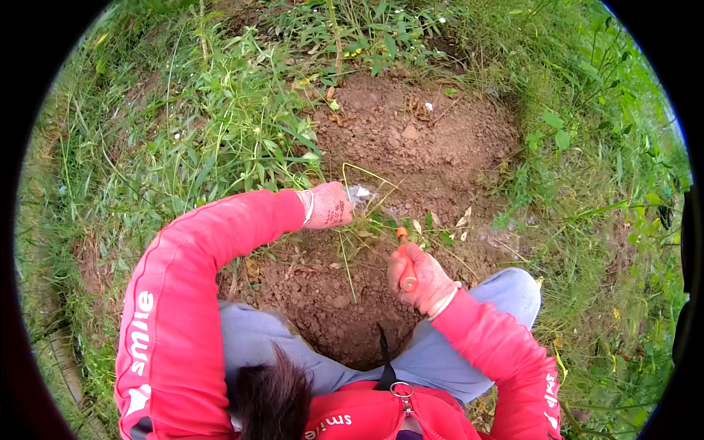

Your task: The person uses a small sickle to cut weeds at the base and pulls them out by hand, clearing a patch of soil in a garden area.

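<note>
My left hand [328, 205], in a pinkish work glove bearing print, is curled with its back to me. Thin yellow-green grass stalks [369, 172] come out at its finger side; the fingertips are hidden. My right hand [422, 279], gloved as well, is closed around the orange handle [408, 269] of a hand tool. The tool's thin blade reaches forward from an orange collar [402, 232] into the weeds and blurs against the soil, so its shape is unclear. Between the hands lie loose weeds [363, 224] and a whitish scrap [361, 192], perhaps plastic film.
Bare reddish-brown soil [412, 137] rises ahead, and crumbled soil [324, 291] lies between my bent knees. Dense leafy weeds [242, 121] stand at left, with grass [583, 247] at right. Dry leaves [464, 218] lie beyond my right hand. An upright stem [336, 41] grows at the top.
</note>
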### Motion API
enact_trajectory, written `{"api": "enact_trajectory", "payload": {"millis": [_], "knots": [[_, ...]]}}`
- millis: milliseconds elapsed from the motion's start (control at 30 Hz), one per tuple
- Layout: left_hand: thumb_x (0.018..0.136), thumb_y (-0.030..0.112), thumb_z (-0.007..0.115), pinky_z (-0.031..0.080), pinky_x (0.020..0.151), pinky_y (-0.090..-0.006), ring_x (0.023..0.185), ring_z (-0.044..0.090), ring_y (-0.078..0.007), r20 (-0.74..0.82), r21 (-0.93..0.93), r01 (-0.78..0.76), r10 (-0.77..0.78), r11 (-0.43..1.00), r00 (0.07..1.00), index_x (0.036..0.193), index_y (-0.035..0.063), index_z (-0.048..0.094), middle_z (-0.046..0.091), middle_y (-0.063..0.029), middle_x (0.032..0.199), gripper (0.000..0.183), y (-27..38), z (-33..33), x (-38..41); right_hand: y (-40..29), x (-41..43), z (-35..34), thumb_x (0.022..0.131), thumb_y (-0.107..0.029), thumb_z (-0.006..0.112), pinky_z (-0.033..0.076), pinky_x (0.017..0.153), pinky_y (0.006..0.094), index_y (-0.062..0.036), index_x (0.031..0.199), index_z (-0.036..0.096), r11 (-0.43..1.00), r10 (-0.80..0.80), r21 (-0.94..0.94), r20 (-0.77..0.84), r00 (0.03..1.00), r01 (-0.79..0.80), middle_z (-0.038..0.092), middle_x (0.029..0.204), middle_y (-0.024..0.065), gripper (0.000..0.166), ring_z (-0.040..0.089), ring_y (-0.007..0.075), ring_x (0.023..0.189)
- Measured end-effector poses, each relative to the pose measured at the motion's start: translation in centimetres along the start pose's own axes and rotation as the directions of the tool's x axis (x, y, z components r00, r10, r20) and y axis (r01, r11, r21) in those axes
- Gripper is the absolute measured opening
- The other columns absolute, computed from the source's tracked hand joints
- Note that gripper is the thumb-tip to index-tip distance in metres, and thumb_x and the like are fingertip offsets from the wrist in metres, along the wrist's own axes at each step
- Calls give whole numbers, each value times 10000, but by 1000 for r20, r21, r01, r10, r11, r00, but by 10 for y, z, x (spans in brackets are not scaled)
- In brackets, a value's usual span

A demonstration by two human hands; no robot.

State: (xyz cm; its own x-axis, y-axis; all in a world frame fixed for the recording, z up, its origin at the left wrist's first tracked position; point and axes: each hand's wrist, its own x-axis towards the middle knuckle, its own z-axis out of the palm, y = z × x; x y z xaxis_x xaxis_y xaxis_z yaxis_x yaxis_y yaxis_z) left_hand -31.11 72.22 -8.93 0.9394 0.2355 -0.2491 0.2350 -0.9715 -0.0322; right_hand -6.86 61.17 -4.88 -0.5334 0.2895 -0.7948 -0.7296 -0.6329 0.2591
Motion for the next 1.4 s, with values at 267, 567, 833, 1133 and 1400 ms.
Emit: {"api": "enact_trajectory", "payload": {"millis": [267, 567, 833, 1133, 1400], "knots": [[669, 190, 603, 424, 870, -383, 1223, 427, -243, 52, 228, -131, 122, 965, 991, 686, 169, 664, 521, -65, 1244, 67, 1, -27, -8, 0, -23, 16, 957, -354, 455, 497, 532, 246, -49, 1108, 549, 944, 317, -51, 400, 860, -325, 573, 802, 39, 353, 522, 115, 608], [637, 88, 614, 444, 882, -428, 1080, 501, -296, -280, -122, 435, -451, 892, 848, 1066, 100, 584, 524, -116, 1117, 430, -25, -23, 2, 3, -44, 16, 961, -370, 440, 488, 529, 242, -50, 1214, 507, 966, 250, -46, 428, 868, -256, 565, 831, 42, 414, 506, 109, 623], [734, 310, 662, 469, 861, -417, 1033, 578, -352, 175, -550, 797, -898, 251, 404, 1345, 15, 293, 573, -215, 1144, 773, -27, -12, 13, 34, -63, 39, 924, -393, 519, 453, 470, 251, -197, 1142, 476, 756, -151, -615, 172, 973, 226, 530, 777, 2, 296, 493, 102, 553], [821, 222, 486, 491, 814, -410, 963, 624, -303, 325, -164, 868, -805, 469, 497, 1056, 118, 616, 656, -125, 1015, 287, -72, -4, -8, 21, -39, 15, 883, -415, 573, 500, 435, 321, -172, 1129, 422, 750, -509, -478, 24, 861, 457, 536, 782, 43, 377, 527, 146, 538], [854, 237, 491, 531, 696, -389, 888, 657, -259, 400, -39, 922, -840, 385, 367, 1090, 151, 612, 661, -97, 1019, 279, -97, -12, -28, 13, -7, 3, 878, -373, 583, 469, 424, 342, -268, 1052, 423, 662, -590, -595, -40, 807, 455, 522, 779, 44, 259, 516, 190, 541]]}}
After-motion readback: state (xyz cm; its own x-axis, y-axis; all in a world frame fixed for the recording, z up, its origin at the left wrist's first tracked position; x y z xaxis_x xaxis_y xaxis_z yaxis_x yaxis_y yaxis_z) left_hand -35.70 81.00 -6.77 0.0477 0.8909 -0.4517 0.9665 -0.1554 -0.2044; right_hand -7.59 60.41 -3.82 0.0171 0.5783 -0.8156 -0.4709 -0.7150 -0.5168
